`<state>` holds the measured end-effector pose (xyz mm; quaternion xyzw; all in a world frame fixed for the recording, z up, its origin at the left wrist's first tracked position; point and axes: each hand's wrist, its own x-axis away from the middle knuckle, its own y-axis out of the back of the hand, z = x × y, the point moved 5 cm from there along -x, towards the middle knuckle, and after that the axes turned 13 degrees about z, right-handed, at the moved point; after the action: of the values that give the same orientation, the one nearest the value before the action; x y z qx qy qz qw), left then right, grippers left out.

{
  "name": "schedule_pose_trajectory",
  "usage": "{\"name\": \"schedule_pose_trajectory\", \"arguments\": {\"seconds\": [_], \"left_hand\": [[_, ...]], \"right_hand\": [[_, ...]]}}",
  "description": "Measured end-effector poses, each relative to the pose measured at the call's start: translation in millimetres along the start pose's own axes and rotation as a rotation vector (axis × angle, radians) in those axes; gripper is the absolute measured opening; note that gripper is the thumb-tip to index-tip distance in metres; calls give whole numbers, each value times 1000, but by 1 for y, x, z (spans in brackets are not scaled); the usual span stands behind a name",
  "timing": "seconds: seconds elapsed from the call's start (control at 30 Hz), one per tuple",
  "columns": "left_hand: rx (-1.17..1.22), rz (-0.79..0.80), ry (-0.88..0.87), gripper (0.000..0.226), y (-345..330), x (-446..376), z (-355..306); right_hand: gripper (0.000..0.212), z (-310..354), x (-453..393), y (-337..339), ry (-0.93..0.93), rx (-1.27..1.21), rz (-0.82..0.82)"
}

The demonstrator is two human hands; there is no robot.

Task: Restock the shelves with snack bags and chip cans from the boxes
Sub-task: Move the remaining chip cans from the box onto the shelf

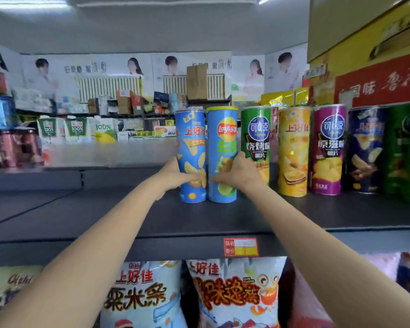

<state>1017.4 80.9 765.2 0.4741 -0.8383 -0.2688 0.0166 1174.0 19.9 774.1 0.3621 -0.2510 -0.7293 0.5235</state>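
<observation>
Blue, both of them: two chip cans stand upright and touching on the dark top shelf [104,216]. The left hand [175,177] wraps the Oishi can [191,138] low on its left side, fingers curled across the front. The right hand [237,174] grips the Lay's can [222,138] the same way from the right. Just to the right, a row of cans runs along the shelf: green [256,138], yellow [293,150], purple [328,150], navy [365,150]. Below the shelf edge with its red price tag [241,246] hang snack bags [237,292].
</observation>
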Motion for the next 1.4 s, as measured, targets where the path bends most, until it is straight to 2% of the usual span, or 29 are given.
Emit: {"name": "schedule_pose_trajectory", "arguments": {"seconds": [0.1, 0.2, 0.3, 0.37, 0.43, 0.5, 0.53, 0.6, 0.63, 0.7, 0.77, 0.83, 0.9, 0.93, 1.0, 1.07, 1.13, 1.2, 1.3, 1.33, 1.4], "left_hand": [[-32, -42, 42, 55, -2, -5, 11], [-45, -94, 51, 60, 0, -12, 13], [-133, -166, 74, 95, 8, -19, 17], [-166, -160, 105, 104, 9, -24, 22], [-168, -147, 126, 98, 8, -21, 19], [-149, -164, 128, 78, 7, -12, 11], [-153, -195, 118, 71, 8, -8, 7], [-203, -324, 61, 60, 11, 11, -8], [-208, -403, -1, 54, 12, 24, -18], [-171, -519, -218, 39, 7, 57, -38], [-127, -530, -479, 30, -12, 94, -52], [-101, -461, -647, 27, -48, 136, -50], [-86, -302, -656, 27, -106, 171, -24], [-74, -187, -632, 28, -140, 185, -5], [-65, 59, -536, 28, -210, 209, 41], [-83, 312, -379, 32, -275, 230, 89], [-112, 502, -200, 37, -326, 249, 136], [-155, 618, -41, 37, -357, 270, 176], [-177, 754, 205, 32, -376, 297, 222], [-192, 772, 259, 32, -377, 301, 232], [-224, 773, 347, 31, -377, 304, 248]], "right_hand": [[72, -6, 3, -8, -20, 35, -9], [75, 0, 0, -12, -52, 136, -76], [74, 4, -2, -14, -84, 184, -113], [74, 7, -3, -15, -106, 196, -111], [77, 9, -4, -16, -120, 211, -78], [78, 12, 1, -12, -117, 240, -35], [73, 14, 8, -7, -101, 260, -31], [49, 15, 26, 6, -49, 279, -65], [39, 13, 38, 13, -25, 279, -87], [35, 6, 68, 26, 13, 249, -138], [32, -5, 106, 38, 42, 188, -190], [27, -20, 149, 46, 66, 120, -236], [17, -42, 196, 46, 81, 30, -256], [12, -60, 216, 44, 61, -28, -261], [14, -104, 250, 32, -41, -104, -243], [16, -157, 276, 8, -193, -149, -158], [9, -218, 306, -33, -419, -69, 49], [37, -280, 347, -84, -671, 154, 312], [67, -352, 398, -161, -804, 215, 644], [72, -371, 410, -182, -843, 208, 713], [66, -393, 431, -210, -936, 141, 737]]}}
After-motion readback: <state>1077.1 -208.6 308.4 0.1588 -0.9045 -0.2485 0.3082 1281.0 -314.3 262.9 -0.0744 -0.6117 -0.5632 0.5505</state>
